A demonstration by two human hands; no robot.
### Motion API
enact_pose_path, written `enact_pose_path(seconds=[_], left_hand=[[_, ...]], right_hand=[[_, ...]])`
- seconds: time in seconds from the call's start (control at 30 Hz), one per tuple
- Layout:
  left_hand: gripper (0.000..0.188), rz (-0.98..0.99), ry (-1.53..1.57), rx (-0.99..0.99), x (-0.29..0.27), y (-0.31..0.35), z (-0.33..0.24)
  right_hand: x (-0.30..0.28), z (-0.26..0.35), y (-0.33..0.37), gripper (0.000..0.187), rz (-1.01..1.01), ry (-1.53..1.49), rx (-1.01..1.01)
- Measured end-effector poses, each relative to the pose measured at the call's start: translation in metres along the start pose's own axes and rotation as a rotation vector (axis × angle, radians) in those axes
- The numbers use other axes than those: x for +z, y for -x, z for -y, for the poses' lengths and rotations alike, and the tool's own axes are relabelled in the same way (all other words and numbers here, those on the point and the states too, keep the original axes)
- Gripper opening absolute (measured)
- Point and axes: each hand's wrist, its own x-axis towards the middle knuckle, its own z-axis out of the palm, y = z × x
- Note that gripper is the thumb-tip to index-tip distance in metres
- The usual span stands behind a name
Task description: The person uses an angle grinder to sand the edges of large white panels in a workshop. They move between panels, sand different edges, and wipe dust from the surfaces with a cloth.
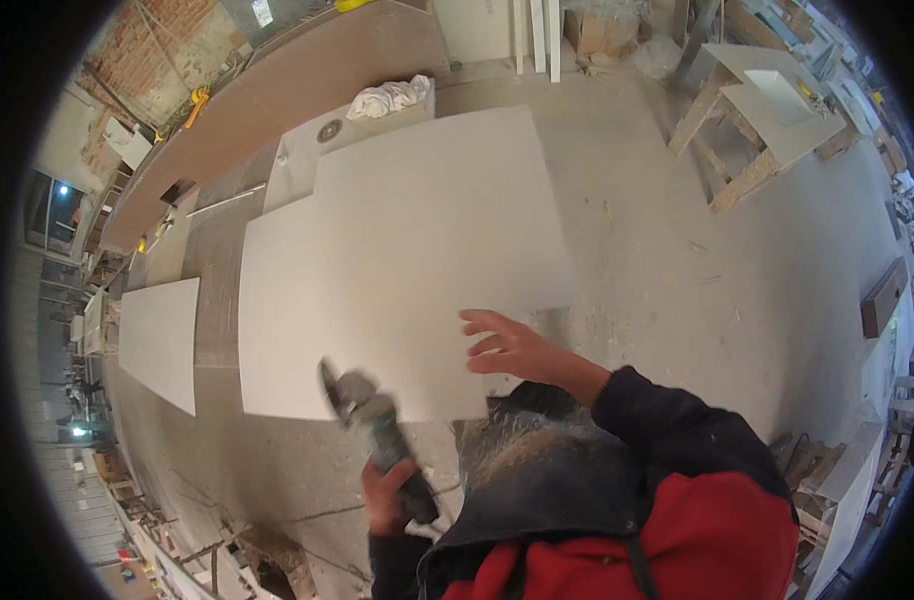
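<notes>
My left hand (385, 492) is wrapped round the body of an angle grinder (387, 432). The grinder's disc end tilts up and to the left, at the near left edge of a large white panel (407, 235). Over the panel's near right part, my right hand (517, 350) is stretched out with its fingers apart and nothing in them. I cannot tell whether this hand touches the panel. A dusty dark apron (547, 465) covers my front just below it.
Beyond the panel lie a crumpled white cloth (389, 97) and a round metal disc (329, 131). A smaller white panel (162, 340) is at the left. A wooden-legged trestle table (742, 125) stands far right. A cable (322, 516) crosses the floor near my left arm.
</notes>
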Motion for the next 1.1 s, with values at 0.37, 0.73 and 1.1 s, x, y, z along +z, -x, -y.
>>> enact_pose_path(seconds=[0.37,0.73,1.1], left_hand=[[0.098,0.804,-0.430,0.666,0.309,0.013,-0.060],[0.093,0.842,-0.916,0.314,0.414,-0.062,-0.069],[0.118,-0.220,-1.147,-0.008,0.148,-0.385,-0.093]], right_hand=[[-0.148,0.059,0.108,0.049,-0.410,-0.885,-0.276],[-0.283,0.026,0.081,0.057,-0.748,-0.821,-0.318],[-0.418,0.004,-0.148,0.071,-0.547,-0.773,0.116]])
